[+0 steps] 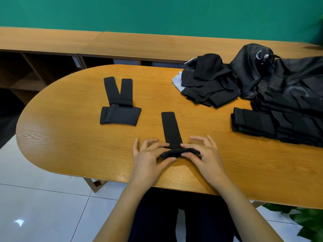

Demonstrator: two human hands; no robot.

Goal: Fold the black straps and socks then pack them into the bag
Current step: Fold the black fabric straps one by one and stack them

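**Where two hands meet at the table's near edge, a black strap lies partly folded**

While its far end lies flat and straight, pointing toward the upper middle of the frame, the strap [170, 130] is bunched at its near end into a thick crosswise fold. It is a narrow band of matte black fabric with a squared tip. The fold sits between the two hands, just below the frame's centre.

The left hand [150, 158] pinches the fold's left end between thumb and forefinger, its other fingers raised and loosely spread. The right hand [204, 154] pinches the right end likewise, with its remaining fingers arched above the cloth. Both bare forearms enter from the bottom edge and converge on the strap.

The table [70, 137] has a rounded end and is warm wood with visible grain and a slight sheen. Left of centre, well apart from the hands, a folded strap [118, 105] lies flat, two bands in a V over a wider rectangular pad.

At upper right a soft, crumpled pile of black cloth [208, 84] rests beside the bag [279, 81], a dark, thin, faintly shiny sack with a pale ring-shaped mark near its top. Below the bag, at the right edge, sits a stack of folded black pieces [253, 123].

A wooden shelf unit [52, 41] runs behind, against a green wall [157, 13]. Glossy white floor [43, 198] tiles fill the lower left, and plant [307, 219] leaves show at lower right.
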